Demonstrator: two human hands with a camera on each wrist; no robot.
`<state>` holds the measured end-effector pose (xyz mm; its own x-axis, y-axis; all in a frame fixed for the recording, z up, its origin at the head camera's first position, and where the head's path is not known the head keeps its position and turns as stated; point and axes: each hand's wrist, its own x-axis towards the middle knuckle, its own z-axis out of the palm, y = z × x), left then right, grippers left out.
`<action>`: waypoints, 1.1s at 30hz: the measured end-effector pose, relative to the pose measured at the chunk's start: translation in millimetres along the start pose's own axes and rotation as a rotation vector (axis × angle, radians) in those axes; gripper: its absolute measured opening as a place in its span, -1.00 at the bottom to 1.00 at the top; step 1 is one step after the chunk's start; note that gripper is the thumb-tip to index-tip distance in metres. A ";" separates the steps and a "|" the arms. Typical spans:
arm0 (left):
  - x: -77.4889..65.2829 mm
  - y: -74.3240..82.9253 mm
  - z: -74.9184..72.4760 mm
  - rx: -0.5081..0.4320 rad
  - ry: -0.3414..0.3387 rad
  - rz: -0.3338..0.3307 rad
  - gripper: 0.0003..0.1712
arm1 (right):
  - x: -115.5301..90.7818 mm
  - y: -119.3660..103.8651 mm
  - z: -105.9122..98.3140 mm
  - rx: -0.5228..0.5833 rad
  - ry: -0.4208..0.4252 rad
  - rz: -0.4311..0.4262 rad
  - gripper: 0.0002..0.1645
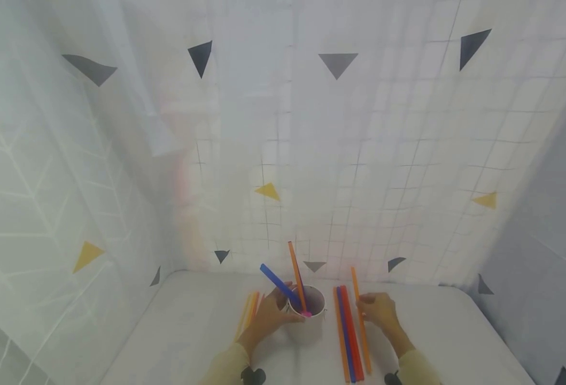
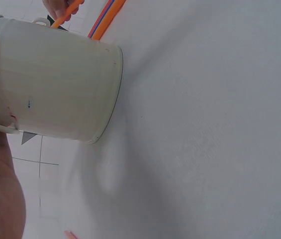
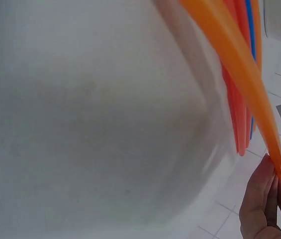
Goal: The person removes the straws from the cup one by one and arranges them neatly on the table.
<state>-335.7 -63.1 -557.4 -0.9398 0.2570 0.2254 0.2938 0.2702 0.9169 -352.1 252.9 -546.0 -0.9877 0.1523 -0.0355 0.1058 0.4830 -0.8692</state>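
Observation:
A small white bucket (image 1: 307, 326) stands on the table, a blue stick (image 1: 275, 280) and an orange stick (image 1: 296, 272) leaning in it. My left hand (image 1: 268, 315) holds the bucket's left side, thumb along its near wall; in the left wrist view the bucket wall (image 2: 55, 84) fills the upper left. To the right, my right hand (image 1: 379, 310) pinches a long orange stick (image 1: 361, 326) between thumb and fingertips, also clear in the right wrist view. Between it and the bucket lies a row of orange, blue and red sticks (image 1: 349, 337).
Several yellow, orange and reddish sticks (image 1: 246, 313) lie left of the bucket, partly behind my left forearm. The white table (image 1: 436, 326) meets a patterned curtain (image 1: 359, 160) at the back, with more cloth hanging on both sides.

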 end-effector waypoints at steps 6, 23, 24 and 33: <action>0.4 1.0 0.4 -0.002 -0.003 -0.026 0.18 | 2.8 7.6 4.7 -0.010 -0.030 0.069 -0.58; 1.7 -0.5 -0.7 -0.051 -0.020 -0.016 0.25 | 7.7 22.5 16.0 -0.219 -0.045 0.004 -0.63; 1.5 -0.9 -0.9 -0.055 -0.020 -0.017 0.25 | 7.1 22.3 16.0 -0.225 -0.045 -0.001 -0.63; 0.8 -1.0 -0.5 -0.038 -0.012 -0.046 0.27 | 4.6 21.7 16.4 -0.234 -0.052 -0.036 -0.68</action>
<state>-336.8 -63.6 -558.0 -0.9499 0.2565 0.1787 0.2431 0.2468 0.9381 -356.2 249.9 -573.1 -0.9953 0.0892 -0.0374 0.0880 0.6747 -0.7329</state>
